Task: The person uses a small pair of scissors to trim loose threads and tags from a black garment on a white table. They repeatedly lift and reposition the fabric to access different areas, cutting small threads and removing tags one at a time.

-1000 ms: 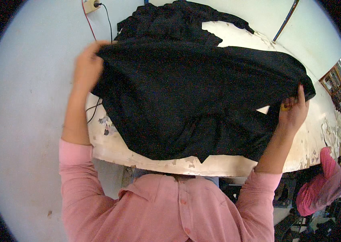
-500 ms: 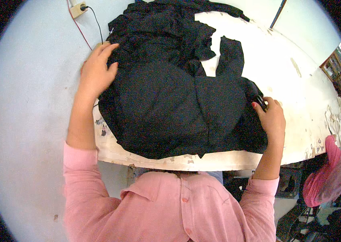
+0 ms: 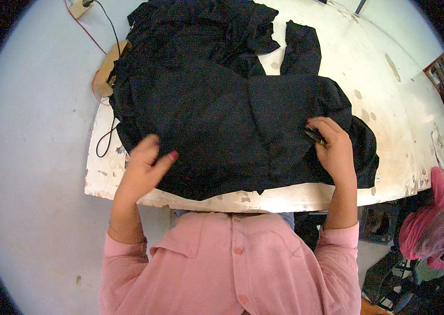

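A black garment lies spread flat on a worn white table, its near hem reaching the table's front edge. My left hand rests palm down on the garment's lower left part, fingers loosely apart and holding nothing. My right hand presses on the garment's right side. It is closed around a small yellow-and-black tool, of which only the tip shows. Both of my sleeves are pink.
A heap of more black cloth lies at the table's far side. A brown cardboard piece, a power strip and red and black wires sit at the left corner. A person in pink cloth is at the lower right.
The garment was held up in the air by both hands; it now lies flat on the table. Both hands have come down and toward the near edge, on top of it.
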A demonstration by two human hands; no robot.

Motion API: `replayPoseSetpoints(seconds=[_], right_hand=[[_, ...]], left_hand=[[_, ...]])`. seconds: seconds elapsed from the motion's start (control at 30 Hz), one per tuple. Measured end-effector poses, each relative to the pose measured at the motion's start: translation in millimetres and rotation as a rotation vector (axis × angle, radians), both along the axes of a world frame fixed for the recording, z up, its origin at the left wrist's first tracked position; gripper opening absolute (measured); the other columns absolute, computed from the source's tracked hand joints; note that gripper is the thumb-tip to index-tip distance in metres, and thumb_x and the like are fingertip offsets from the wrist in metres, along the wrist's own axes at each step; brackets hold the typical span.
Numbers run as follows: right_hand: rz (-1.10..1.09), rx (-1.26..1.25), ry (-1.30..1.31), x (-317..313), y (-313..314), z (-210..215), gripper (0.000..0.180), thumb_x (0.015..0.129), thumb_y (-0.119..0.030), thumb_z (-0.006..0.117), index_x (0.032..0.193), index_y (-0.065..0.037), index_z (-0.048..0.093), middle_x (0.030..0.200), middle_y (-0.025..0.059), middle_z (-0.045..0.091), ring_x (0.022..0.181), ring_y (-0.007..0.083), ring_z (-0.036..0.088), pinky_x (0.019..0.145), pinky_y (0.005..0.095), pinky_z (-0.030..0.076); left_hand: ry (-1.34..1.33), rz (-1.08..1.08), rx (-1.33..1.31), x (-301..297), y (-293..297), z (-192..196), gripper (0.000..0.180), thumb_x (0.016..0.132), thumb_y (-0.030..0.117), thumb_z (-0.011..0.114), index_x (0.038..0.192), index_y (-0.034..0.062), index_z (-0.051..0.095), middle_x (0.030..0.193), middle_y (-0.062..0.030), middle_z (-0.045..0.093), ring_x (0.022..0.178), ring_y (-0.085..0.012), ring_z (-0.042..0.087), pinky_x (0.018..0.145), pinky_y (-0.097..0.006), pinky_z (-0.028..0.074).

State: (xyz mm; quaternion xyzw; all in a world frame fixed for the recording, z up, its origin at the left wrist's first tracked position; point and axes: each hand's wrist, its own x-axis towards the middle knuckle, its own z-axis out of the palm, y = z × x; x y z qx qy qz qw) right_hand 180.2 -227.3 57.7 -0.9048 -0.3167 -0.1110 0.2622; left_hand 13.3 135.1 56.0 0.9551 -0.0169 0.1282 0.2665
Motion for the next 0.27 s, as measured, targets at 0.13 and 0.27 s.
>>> replayPoseSetpoints(seconds=[0.13, 0.27], right_hand=[[0.055, 0.084, 0.051, -12, -1, 20, 0.033, 0.068, 0.012, 0.058, 0.096, -0.004, 0.063, 0.089, 0.0148, 0.064, 0.084, 0.032, 0.064, 0.073, 0.0351, 0.049], [0.128, -0.163, 0.242, -23, -22, 15, 0.028, 0.068, 0.009, 0.064, 0.093, -0.002, 0.064, 0.084, 0.0151, 0.063, 0.079, 0.0293, 0.065, 0.069, 0.032, 0.048]], left_hand=[[-0.24, 0.227, -1.097, -14, 17, 24, 0.033, 0.089, 0.018, 0.064, 0.112, -0.0052, 0.057, 0.105, -0.0056, 0.063, 0.089, -0.0169, 0.058, 0.079, -0.032, 0.047], [0.324, 0.298, -0.466, -42, 44, -6, 0.037, 0.09, 0.02, 0.062, 0.119, -0.0017, 0.056, 0.106, -0.0089, 0.064, 0.095, -0.0144, 0.058, 0.086, -0.03, 0.045]])
